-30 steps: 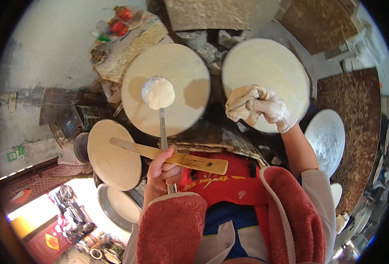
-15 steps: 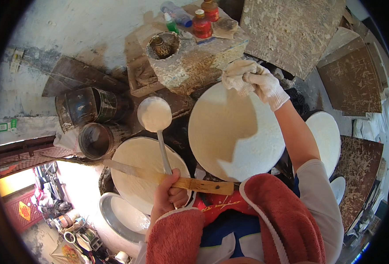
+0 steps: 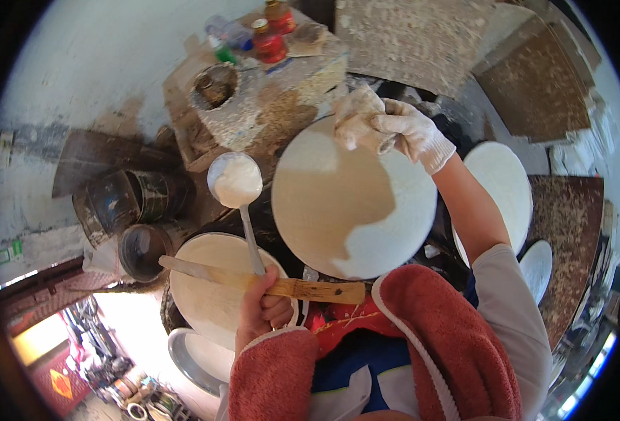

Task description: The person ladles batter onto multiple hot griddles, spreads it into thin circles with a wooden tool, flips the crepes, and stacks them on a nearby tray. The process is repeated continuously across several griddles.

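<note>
Ladle [image 3: 235, 181] of white batter, carried on a long thin metal handle that rises from the left hand [image 3: 262, 309]; the bowl hangs level, apart from every surface, between the two round griddles. Left hand: fingers closed round the lower end of the handle, the same fist lying against a flat wooden spatula [image 3: 268, 283] that crosses the near rim of the left griddle [image 3: 204, 302]. Right hand [image 3: 408, 130]: gloved in white cotton, clamped on a crumpled pale cloth [image 3: 355, 119] pressed to the far edge of the large central griddle [image 3: 352, 203], whose surface is partly coated pale and partly bare tan. A third round plate [image 3: 503, 182] lies off its right edge.

Handling, as judged: the ladle is rigid and light, yet the full bowl makes it top-heavy at the end of a long lever; a grip low on the handle calls for a steady wrist, since tilting would spill the fluid load. The cloth is soft and limp, best bunched in the palm.

Behind, bottles [image 3: 268, 38] stand on a crusted block.
</note>
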`<state>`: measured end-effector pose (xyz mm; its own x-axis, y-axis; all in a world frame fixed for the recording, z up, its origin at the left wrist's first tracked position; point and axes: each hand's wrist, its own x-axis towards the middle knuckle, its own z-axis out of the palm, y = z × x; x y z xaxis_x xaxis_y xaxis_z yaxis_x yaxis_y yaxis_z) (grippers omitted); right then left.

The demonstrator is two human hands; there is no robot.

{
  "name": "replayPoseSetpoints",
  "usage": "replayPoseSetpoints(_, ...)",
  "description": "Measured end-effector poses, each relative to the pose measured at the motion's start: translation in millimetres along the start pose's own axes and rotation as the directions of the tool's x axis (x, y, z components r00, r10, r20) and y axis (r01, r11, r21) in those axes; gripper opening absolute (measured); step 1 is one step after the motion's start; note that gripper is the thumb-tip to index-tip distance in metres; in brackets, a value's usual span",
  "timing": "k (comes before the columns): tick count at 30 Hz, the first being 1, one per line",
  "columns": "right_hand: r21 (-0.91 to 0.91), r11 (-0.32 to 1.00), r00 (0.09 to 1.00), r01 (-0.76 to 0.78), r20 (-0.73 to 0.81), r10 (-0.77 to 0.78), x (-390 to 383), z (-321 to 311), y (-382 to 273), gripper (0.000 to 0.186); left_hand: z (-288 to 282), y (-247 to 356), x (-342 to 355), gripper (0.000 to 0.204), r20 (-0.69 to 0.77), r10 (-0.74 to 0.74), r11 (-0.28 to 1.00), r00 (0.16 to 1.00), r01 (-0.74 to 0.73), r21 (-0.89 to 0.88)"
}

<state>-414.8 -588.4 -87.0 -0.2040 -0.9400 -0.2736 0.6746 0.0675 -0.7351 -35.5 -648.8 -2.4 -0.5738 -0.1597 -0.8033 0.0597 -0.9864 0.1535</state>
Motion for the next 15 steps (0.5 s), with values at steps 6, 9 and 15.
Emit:
replayPoseSetpoints(6, 0.138, 0.968, 0.965, 0.211, -0.188, -0.184, -168, -43, -8, 0.056, 24, -64, -20, 0.023, 0.086, -0.019, 0.999, 0.996, 0.022, -0.038)
replayPoseSetpoints(9, 0.086, 0.949, 0.925, 0.303, -0.266, -0.271, -295, -60, -9, 0.060, 38, -115, -12, 0.018, 0.267, 0.253, 0.965, 0.930, -0.223, -0.139)
replayPoseSetpoints(15, -0.066, 0.875, 0.776, 0.480, -0.432, -0.459, -529, -108, 35, 0.052, 73, -201, 5, 0.020, 0.430, -0.461, 0.874, 0.777, 0.311, 0.374)
